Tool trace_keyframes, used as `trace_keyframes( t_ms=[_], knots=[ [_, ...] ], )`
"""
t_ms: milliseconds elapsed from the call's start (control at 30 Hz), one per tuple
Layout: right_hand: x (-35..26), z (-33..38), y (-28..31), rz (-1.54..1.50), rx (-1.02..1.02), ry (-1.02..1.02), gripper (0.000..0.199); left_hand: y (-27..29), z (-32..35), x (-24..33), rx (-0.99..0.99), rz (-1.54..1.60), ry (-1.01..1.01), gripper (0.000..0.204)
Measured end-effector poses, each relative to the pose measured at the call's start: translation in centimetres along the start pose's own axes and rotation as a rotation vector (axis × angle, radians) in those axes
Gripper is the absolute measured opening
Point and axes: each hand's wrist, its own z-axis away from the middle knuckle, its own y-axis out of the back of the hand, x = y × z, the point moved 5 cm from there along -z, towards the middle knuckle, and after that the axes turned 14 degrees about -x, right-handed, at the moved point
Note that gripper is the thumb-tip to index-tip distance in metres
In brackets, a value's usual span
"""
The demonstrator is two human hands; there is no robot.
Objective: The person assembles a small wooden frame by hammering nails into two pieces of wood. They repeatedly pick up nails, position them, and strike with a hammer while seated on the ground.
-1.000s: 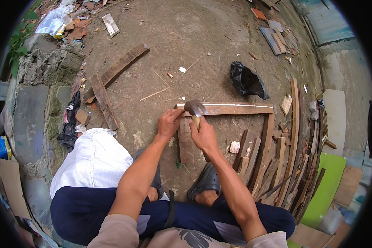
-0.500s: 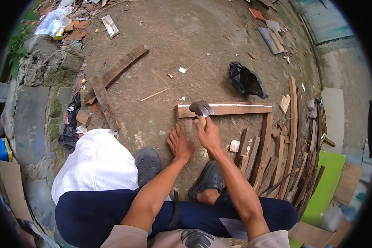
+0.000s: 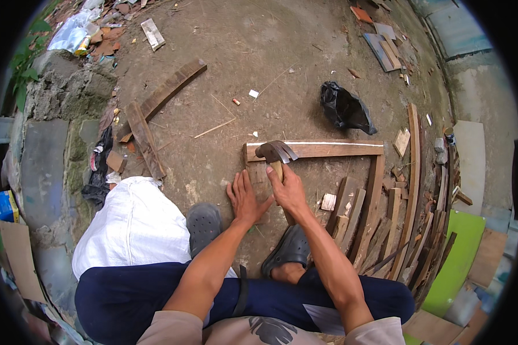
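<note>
A claw hammer (image 3: 276, 152) is held by its wooden handle in my right hand (image 3: 290, 192), whose fingers wrap round it. The hammer's head hangs over the left corner of a wooden frame, whose top beam (image 3: 328, 149) carries a white stripe along its edge. From that corner a short wooden piece (image 3: 255, 172) comes toward me. My left hand (image 3: 246, 201) lies with fingers stretched and spread beside that piece, its thumb reaching toward the right hand. The frame's right side (image 3: 374, 184) runs from the beam's far end back toward my leg.
Several loose wood strips (image 3: 411, 184) lie at the right, beside a green board (image 3: 454, 253). A black plastic bag (image 3: 345, 109) sits beyond the frame. Two crossed planks (image 3: 167, 98) and a white sack (image 3: 135, 230) are at the left, near a broken block wall (image 3: 69, 86).
The hammer's head has shifted slightly to the left over the frame's corner. My left hand has moved a little left, its fingers more spread.
</note>
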Motion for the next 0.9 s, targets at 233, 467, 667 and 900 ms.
trace_keyframes(
  t_ms=[233, 467, 667, 900],
  knots=[
    [2.4, -0.9, -0.7, -0.563, -0.173, -0.110, 0.041, 0.4, 0.0, 0.7, -0.017, -0.010, 0.011, 0.123],
    [1.1, -1.6, -0.1, -0.747, -0.232, -0.147, 0.039, 0.1, -0.1, 0.6, -0.028, -0.031, 0.017, 0.118],
    [1.2, -1.7, 0.1, -0.657, -0.229, -0.112, 0.036, 0.1, 0.0, 0.5, 0.022, -0.044, -0.006, 0.116],
    [-0.8, -1.0, 2.2, -0.049, -0.066, 0.064, 0.049, 1.6, -1.4, -2.1, -0.011, 0.028, 0.013, 0.114]
  ],
)
